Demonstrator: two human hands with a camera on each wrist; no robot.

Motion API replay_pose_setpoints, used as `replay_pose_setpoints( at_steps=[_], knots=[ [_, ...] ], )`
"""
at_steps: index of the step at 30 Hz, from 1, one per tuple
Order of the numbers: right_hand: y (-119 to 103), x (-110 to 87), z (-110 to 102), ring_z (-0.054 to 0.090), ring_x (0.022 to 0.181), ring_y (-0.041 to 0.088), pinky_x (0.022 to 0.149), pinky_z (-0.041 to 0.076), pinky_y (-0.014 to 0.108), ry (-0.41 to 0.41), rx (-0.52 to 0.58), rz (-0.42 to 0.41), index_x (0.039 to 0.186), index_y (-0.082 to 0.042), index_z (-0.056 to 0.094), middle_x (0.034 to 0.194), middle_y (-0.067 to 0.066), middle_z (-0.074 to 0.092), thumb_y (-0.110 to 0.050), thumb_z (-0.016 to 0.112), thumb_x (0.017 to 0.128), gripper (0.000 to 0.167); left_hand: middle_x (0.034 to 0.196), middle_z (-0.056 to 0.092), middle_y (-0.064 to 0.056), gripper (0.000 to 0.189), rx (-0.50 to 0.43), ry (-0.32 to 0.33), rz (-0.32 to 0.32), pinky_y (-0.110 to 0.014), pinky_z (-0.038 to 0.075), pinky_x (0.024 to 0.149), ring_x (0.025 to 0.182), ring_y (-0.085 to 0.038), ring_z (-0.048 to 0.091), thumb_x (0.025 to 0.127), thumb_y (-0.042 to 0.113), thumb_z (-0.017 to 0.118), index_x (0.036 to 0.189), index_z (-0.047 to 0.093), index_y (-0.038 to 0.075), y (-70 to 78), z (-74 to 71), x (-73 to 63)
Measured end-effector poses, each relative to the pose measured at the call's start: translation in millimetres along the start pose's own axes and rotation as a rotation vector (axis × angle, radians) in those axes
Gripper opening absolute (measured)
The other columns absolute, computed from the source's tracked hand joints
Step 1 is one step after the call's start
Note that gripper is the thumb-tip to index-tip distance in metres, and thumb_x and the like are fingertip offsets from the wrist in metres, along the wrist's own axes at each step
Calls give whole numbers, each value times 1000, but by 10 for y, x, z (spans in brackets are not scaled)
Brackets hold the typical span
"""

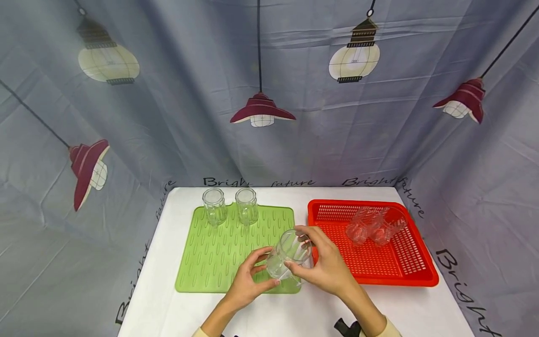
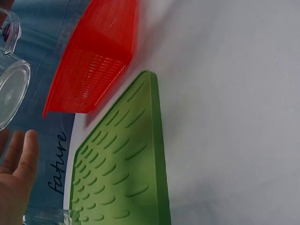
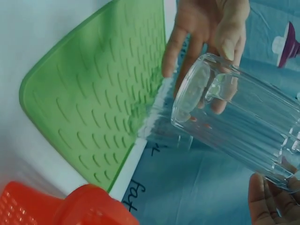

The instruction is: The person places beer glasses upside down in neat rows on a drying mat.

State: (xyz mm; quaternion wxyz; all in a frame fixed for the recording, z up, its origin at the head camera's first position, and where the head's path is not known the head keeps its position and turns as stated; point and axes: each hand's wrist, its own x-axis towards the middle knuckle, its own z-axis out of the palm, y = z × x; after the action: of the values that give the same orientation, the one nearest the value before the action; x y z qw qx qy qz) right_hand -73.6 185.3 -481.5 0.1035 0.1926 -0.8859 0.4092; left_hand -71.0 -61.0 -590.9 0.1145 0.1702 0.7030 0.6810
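A clear glass mug (image 1: 289, 255), tilted, is held above the front right part of the green mat (image 1: 219, 262). My right hand (image 1: 326, 264) grips it near its upper end, thumb on the near side and fingers on the far side. My left hand (image 1: 248, 283) is at the lower end, fingers and thumb spread around the base. In the right wrist view the left hand's fingers (image 3: 190, 51) look straight and loose beside the mug's base (image 3: 192, 91); whether they touch it I cannot tell. The mug's handle (image 2: 13, 33) shows in the left wrist view.
Two glass mugs (image 1: 214, 208) (image 1: 246, 207) stand at the back of the mat. On the right is a red plastic basket (image 1: 375, 281) with glass mugs (image 1: 358, 229) lying in its back right part. A grey curtain (image 1: 269, 154) hangs behind the white table (image 1: 156, 281).
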Motion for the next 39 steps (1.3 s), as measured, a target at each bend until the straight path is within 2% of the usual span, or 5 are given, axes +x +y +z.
replay_pose_setpoints(
  at_steps=[4, 7, 20, 29, 39],
  knots=[
    [-30, -13, 24, 68, 111, 12, 87, 67, 32, -6, 6, -20, 148, -22, 59, 124, -7, 67, -30, 98, 75, 82, 160, 54, 0, 82, 5, -8, -35, -28, 55, 116, 144, -11, 53, 88, 18, 90, 158, 49, 30, 9, 18, -15],
    [-39, -19, 41, 70, 110, 18, 85, 67, 32, -18, 17, -27, 148, -22, 59, 124, -5, 67, -30, 97, 76, 82, 157, 56, 0, 85, 10, -11, -37, -28, 56, 114, 138, -5, 54, 87, 18, 91, 159, 48, 31, 7, 38, -24],
    [-23, -31, 37, 71, 112, 22, 89, 66, 31, -31, 42, -23, 149, -26, 57, 124, -3, 68, -31, 97, 77, 83, 155, 56, -1, 82, -6, -12, -25, -27, 56, 116, 139, -10, 55, 87, 16, 89, 156, 47, 28, 20, 94, -27],
    [8, -26, 42, 71, 109, 24, 87, 66, 29, -31, 66, -25, 148, -19, 59, 124, 3, 69, -30, 96, 78, 80, 154, 56, -1, 81, -10, -6, -24, -28, 56, 114, 137, -9, 56, 88, 15, 89, 156, 47, 29, 40, 86, -39],
    [108, -46, 3, 71, 107, 21, 87, 67, 30, -36, 157, -15, 150, -17, 58, 126, 2, 69, -23, 94, 82, 77, 156, 53, -22, 78, -101, -37, 18, -34, 65, 104, 131, -24, 64, 91, 7, 84, 158, 44, 19, 94, -12, -41]
  ],
)
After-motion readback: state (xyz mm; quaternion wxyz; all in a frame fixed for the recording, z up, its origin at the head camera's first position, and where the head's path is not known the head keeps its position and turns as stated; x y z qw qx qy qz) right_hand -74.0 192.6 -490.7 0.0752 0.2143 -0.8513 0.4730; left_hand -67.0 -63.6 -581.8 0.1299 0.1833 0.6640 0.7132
